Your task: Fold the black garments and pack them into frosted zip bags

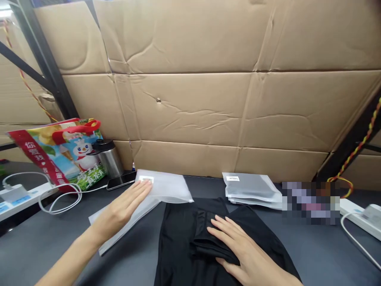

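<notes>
A translucent plastic zip bag (169, 184) with a white label lies at the back, left of centre. The stretched fingers of my left hand (126, 204) rest over its label end. Another translucent bag (139, 216) lies under it, slanting towards the front left, partly hidden by my wrist. In front of me is a black garment (175, 238), spread out with a folded section on top. My right hand (238, 244) lies on that fold, fingers spread, the thumb at its near edge.
A stack of labelled bags (253, 190) stands back right. A bright printed bag (68, 159), a steel bottle (110, 159) and a phone (120, 181) sit at the left. Power strips (26, 200) with white cables flank both sides. Cardboard (190, 99) forms the back wall.
</notes>
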A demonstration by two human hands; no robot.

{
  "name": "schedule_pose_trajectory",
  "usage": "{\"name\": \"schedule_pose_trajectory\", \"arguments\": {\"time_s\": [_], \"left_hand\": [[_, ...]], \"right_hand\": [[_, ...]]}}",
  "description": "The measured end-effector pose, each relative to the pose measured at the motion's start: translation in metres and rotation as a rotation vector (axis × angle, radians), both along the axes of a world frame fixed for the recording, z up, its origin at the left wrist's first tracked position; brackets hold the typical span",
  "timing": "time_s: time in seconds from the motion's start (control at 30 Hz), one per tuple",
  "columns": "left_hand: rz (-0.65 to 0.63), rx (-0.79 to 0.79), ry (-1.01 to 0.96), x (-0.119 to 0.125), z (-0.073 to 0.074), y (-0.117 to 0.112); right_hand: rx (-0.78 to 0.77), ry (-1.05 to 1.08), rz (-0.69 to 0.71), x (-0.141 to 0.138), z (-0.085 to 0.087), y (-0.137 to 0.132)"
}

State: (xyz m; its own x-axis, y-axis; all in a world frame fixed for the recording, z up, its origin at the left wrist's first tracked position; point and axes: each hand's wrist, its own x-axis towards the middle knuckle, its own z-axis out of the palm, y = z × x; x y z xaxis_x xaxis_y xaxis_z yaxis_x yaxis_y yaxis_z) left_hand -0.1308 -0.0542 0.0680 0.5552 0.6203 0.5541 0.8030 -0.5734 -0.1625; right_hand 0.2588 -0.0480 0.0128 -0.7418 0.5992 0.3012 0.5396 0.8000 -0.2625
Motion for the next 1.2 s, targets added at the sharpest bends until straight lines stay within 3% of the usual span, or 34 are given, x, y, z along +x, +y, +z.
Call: {"name": "schedule_pose_trajectory", "arguments": {"time_s": [0.1, 0.2, 0.33, 0.4, 0.5, 0.63, 0.73, 0.93, 1.07, 1.13, 1.2], "left_hand": [[0.139, -0.030, -0.013, -0.043, -0.009, -0.032], [0.286, -0.092, -0.030, -0.075, -0.033, -0.062], [0.351, -0.084, -0.005, -0.090, -0.059, -0.083], [0.370, -0.057, 0.040, -0.082, -0.060, -0.083], [0.334, -0.064, 0.082, -0.048, -0.052, -0.074], [0.212, -0.253, 0.076, 0.018, -0.043, -0.062], [0.181, -0.394, 0.075, 0.051, -0.046, -0.060], [0.204, -0.511, 0.016, 0.057, -0.057, -0.060], [0.196, -0.440, -0.059, 0.057, -0.059, -0.054], [0.182, -0.377, -0.077, 0.061, -0.057, -0.050], [0.158, -0.333, -0.073, 0.066, -0.054, -0.044]], "right_hand": [[-0.028, -0.026, 0.000, -0.001, 0.001, 0.000], [-0.066, -0.068, -0.005, 0.000, 0.006, -0.001], [-0.072, -0.089, 0.002, 0.000, 0.018, -0.004], [-0.047, -0.084, 0.019, -0.002, 0.022, -0.005], [-0.018, -0.092, 0.025, -0.012, 0.020, -0.006], [-0.042, -0.097, -0.048, -0.027, 0.011, -0.006], [-0.126, -0.034, -0.120, -0.040, 0.019, -0.002], [-0.424, 0.407, -0.285, -0.089, 0.044, 0.024], [-0.678, 0.725, -0.378, -0.127, 0.034, 0.039], [-0.687, 0.805, -0.377, -0.137, 0.025, 0.042], [-0.599, 0.829, -0.334, -0.136, 0.017, 0.042]]}}
